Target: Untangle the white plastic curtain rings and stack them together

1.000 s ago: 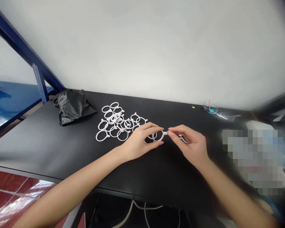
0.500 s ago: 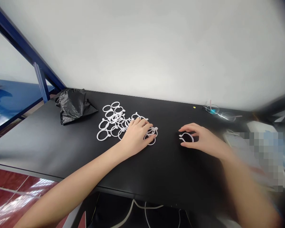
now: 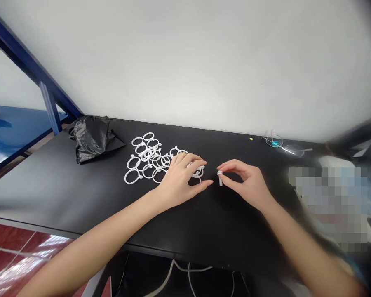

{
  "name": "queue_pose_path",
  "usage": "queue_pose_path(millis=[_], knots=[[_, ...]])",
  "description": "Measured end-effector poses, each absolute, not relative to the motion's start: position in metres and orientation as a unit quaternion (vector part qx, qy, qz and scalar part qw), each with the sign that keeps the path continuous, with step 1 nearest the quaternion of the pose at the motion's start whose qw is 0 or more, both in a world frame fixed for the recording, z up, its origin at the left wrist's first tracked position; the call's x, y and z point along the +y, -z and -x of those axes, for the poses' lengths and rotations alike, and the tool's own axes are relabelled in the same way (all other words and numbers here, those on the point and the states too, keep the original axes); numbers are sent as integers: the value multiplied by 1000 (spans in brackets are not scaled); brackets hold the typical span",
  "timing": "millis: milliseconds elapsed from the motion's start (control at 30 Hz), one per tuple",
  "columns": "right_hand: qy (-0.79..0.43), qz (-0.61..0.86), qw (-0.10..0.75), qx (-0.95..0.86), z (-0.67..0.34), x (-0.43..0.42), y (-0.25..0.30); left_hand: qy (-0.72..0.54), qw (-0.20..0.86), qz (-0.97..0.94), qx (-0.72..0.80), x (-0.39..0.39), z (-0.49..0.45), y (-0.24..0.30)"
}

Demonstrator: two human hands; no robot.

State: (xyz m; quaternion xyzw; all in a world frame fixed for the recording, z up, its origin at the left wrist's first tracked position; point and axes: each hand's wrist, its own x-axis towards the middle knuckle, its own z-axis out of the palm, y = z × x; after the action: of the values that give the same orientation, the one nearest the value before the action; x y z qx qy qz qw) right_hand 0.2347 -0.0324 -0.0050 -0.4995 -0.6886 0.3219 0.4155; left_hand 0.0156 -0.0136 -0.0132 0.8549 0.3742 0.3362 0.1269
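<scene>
A loose pile of thin white plastic rings with small knobs lies on the black table. My left hand rests over the right end of the pile, fingers and thumb apart; a few rings show between thumb and index finger, seemingly not gripped. Just to the right, my right hand pinches a single white ring by its top between thumb and fingertips. This ring is seen nearly edge-on, so its round shape does not show.
A crumpled black plastic bag lies at the table's back left. Eyeglasses and a small yellow bit are near the wall. A blurred, pixelated pale object stands at the right. Cables hang below the front edge.
My right hand has moved left towards the pile and closed its pinch on the ring, which has turned edge-on. My left thumb and fingers have spread a little wider.
</scene>
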Motion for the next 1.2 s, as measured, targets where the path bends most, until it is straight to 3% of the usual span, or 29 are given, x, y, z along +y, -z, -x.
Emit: queue_pose_path(millis=[233,467,700,1200], knots=[[-426,396,521,-625,-215,-42,10,-351,229,-844,335,-21,-19,10],[-348,405,527,-661,-218,-44,12,-349,325,-820,316,-20,-18,7],[-284,403,507,-707,-220,-46,16,-344,339,-819,309,-18,-16,6],[-319,390,526,-685,-217,-47,14,-360,332,-822,290,-18,-16,8]])
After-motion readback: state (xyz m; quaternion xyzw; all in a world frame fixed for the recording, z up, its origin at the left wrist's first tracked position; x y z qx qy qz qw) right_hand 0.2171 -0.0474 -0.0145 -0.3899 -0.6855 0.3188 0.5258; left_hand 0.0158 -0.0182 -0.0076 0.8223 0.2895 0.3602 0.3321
